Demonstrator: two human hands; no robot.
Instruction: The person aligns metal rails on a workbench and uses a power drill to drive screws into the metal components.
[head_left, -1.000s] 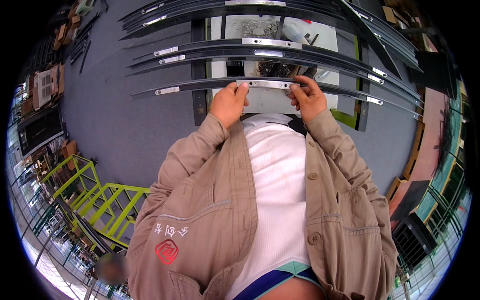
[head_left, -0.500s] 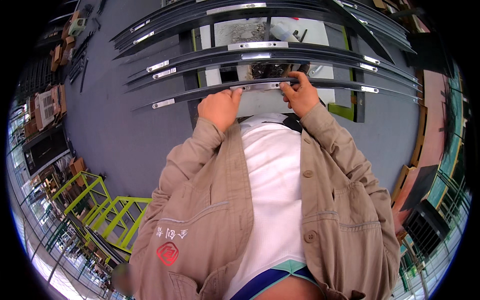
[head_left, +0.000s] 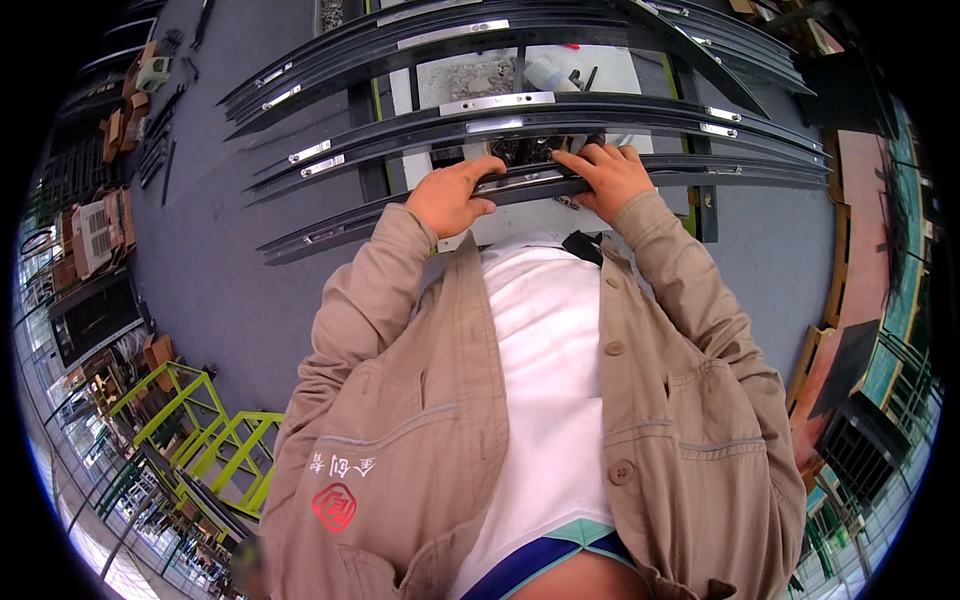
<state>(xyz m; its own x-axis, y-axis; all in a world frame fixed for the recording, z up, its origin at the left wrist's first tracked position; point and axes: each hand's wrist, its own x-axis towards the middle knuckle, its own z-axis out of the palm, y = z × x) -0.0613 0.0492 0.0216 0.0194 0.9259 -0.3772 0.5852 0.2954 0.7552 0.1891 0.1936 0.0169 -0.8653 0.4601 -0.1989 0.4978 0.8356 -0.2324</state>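
We note white lettering [head_left: 341, 467] and a red emblem [head_left: 334, 507] on the jacket [head_left: 425, 510]; left grip [head_left: 448, 198] and right grip [head_left: 614, 182], partly curled, hold the nearest dark bar [head_left: 536, 190].

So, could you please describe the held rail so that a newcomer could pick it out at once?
Start at the white tabletop, crossed by long dark metal rails. The held rail is nearest the person's white shirt. Unlike its neighbours, it is gripped by the left hand and right hand.

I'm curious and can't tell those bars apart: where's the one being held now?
In the head view, the held bar crosses the upper middle, in the left hand and right hand, nearest the white shirt.
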